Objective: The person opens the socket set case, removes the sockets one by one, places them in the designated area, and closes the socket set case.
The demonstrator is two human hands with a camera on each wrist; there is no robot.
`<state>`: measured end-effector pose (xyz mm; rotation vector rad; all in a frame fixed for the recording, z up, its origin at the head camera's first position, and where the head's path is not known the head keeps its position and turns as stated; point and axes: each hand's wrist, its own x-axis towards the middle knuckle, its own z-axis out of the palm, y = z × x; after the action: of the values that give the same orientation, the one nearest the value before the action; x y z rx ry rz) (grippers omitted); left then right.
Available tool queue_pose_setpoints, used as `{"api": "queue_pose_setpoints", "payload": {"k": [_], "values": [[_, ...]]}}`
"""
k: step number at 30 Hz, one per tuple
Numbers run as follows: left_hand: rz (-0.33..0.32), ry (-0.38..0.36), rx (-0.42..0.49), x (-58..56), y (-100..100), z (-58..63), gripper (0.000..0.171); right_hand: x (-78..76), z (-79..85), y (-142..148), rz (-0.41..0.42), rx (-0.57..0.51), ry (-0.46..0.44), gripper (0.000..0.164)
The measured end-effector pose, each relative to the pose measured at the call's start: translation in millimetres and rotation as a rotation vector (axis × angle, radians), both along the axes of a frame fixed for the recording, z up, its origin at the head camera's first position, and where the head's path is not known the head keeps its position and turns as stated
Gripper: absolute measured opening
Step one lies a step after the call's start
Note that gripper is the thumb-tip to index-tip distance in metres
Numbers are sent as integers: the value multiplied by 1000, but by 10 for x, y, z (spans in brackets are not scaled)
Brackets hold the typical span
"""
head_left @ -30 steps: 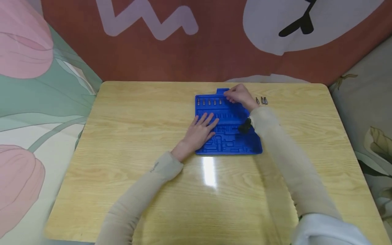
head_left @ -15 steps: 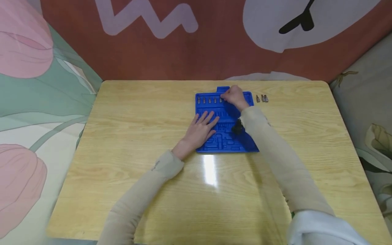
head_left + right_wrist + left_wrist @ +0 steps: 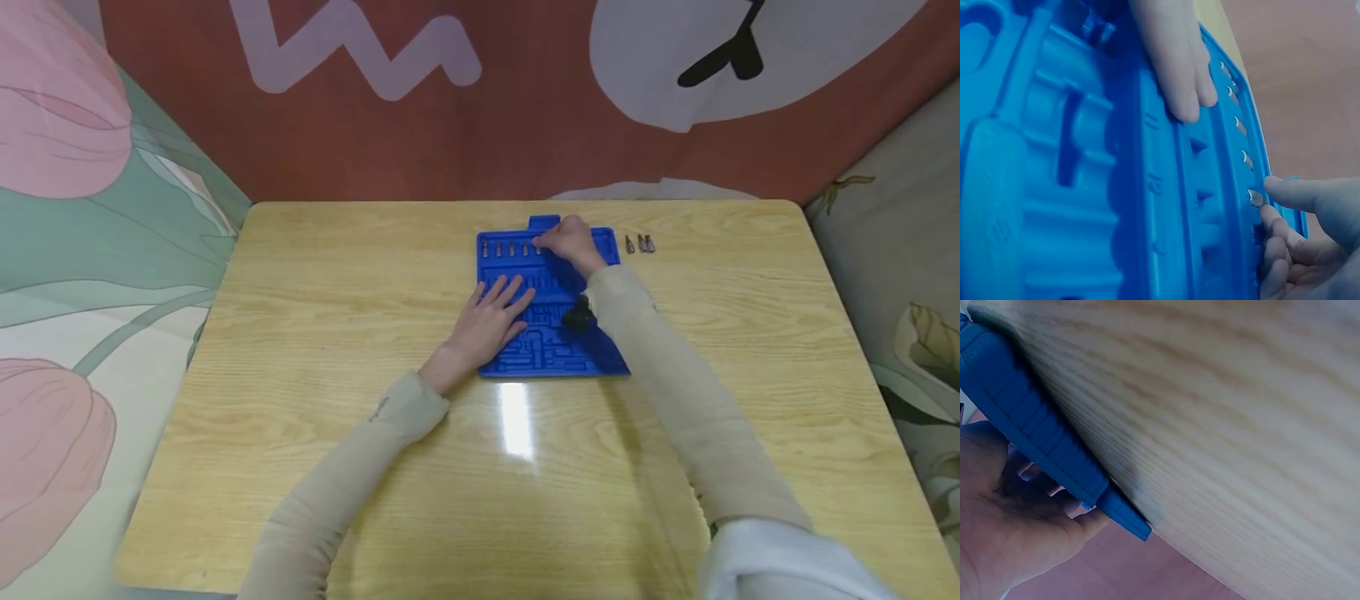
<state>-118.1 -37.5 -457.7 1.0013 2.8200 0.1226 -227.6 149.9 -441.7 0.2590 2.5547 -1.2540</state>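
Head view, blue molded tray, metallic bits in row

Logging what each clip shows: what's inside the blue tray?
Five metal bits sit in the far row of the blue tray, the fifth at the thumb and forefinger of the right hand. The left hand and right sleeve cover other parts; anything beneath cannot be seen.

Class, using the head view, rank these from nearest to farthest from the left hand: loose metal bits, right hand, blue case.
1. Blue case: directly under the left hand.
2. Right hand: ahead and rightward, at the case's far side.
3. Loose metal bits: on the table, beyond the case's right edge.
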Motion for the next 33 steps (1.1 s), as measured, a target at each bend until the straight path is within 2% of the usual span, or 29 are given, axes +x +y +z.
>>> {"api": "queue_pose_setpoints", "payload": {"k": [10,14,20,25,28,33], "values": [[10,-1,1,-13,-13,20,54,-64,6,-63,-31,48,2,28],[9,-2,0,-32,-15,40,53,-99,-20,-62,-68,19,18,35],[9,16,-21,-48,-5,50,54,-76,-37,-56,-134,-25,59,26],[-1,8,-24,-27,-10,42,54,-47,-49,-23,-183,-127,26,31],[6,-1,-34,-14,-12,29,54,-45,-60,2,-169,-161,4,31],[9,-5,-36,2,9,7,54,-35,-56,41,-121,-145,-16,31]]}}
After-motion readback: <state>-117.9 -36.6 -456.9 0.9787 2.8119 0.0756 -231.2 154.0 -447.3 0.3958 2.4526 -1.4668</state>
